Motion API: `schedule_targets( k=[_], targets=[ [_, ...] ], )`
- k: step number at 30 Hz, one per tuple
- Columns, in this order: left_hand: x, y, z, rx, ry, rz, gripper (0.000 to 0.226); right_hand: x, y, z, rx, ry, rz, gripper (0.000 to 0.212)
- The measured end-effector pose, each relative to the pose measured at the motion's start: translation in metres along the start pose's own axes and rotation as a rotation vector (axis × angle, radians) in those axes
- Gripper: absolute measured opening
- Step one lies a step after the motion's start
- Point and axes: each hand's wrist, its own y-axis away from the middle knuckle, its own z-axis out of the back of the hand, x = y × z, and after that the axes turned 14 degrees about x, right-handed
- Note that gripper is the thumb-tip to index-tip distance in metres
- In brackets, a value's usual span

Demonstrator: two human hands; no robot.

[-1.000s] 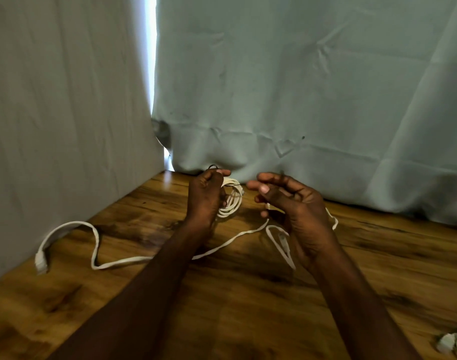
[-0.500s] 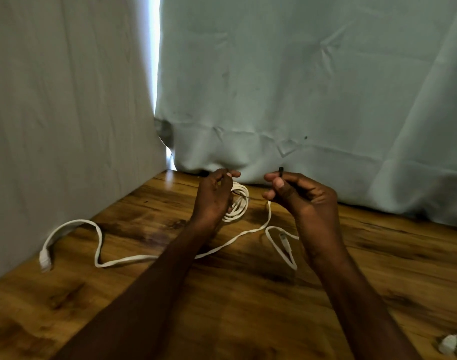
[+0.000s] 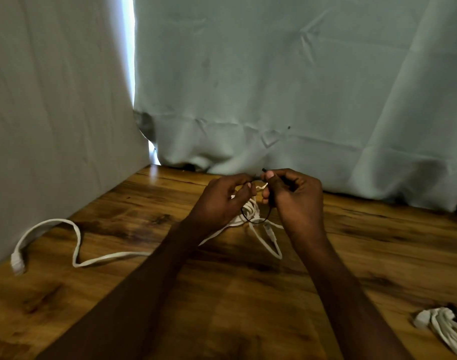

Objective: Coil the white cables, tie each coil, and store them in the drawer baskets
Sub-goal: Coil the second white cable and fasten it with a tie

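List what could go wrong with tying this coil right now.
1. Much of the white cable trails loose across the table, so the black tie may close on a half-finished coil.
2. The left hand and right hand only pinch the thin tie; it may slip free.

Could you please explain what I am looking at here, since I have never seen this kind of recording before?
There is no machine: a camera worn on a person's head looks forward and down at their two bare hands. The left hand and right hand pinch a thin black tie looped around a partly coiled white cable. The cable's loose end trails left across the wooden table. Another coiled cable lies at the lower right. Cloth sheets hang behind.
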Motion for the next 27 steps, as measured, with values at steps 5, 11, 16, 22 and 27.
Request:
schedule_targets(
  k=[5, 11, 16, 22, 27],
  targets=[
    [-0.007, 0.002, 0.0, 0.02, 0.078, -0.011, 0.021, -0.004, -0.002, 0.004, -0.067, 0.112, 0.009, 0.019],
    [-0.019, 0.003, 0.004, 0.062, 0.035, -0.074, 0.026, -0.004, 0.0, 0.004, -0.063, 0.118, -0.015, 0.016],
    [-0.02, 0.003, 0.004, 0.064, 0.047, -0.078, 0.018, -0.004, 0.0, 0.002, -0.058, 0.119, -0.012, 0.017],
    [-0.017, 0.002, 0.004, 0.075, 0.032, -0.07, 0.015, -0.006, 0.0, 0.002, -0.034, 0.114, -0.027, 0.019],
    [-0.01, 0.0, 0.003, 0.073, 0.002, -0.047, 0.018, -0.007, -0.002, 0.003, -0.046, 0.078, -0.058, 0.022]
  ],
)
